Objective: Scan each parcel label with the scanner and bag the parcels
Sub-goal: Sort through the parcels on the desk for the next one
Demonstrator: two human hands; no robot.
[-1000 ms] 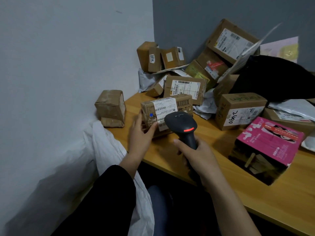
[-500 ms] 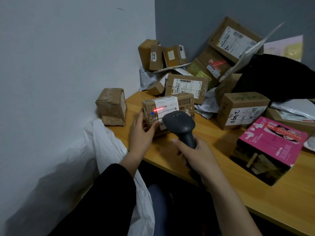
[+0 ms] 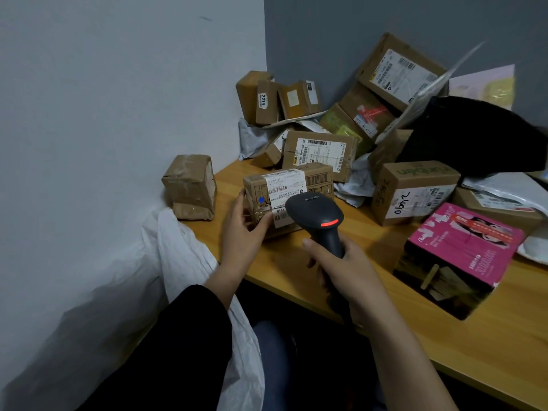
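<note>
Currently the parcel (image 3: 318,180) is stood on the worktop (image 3: 489,351) near its front-left edge, with the label (image 3: 284,185) turned up toward the camera. It is gripped at its left end by the left hand (image 3: 241,229), thumb on the front face and fingers curled round the side. The scanner (image 3: 314,212) is clenched round the handle by the right hand (image 3: 347,265), head held just in front of the label. A red indicator is lit on its back; no beam line is seen on the label. Step judged: scan in hand, bagging not yet done.

Risks:
- The head is held very close and part of the label is covered, so the barcode could be missed.
- The label is wrapped over the box edge, so a creased code could be rejected.
- The white bag (image 3: 189,256) is slumped beside the worktop, mouth not visible. With one hand occupied, the parcel could be dropped beside it.
- The taped box (image 3: 189,188) perched at the corner could be knocked in unscanned.
</note>
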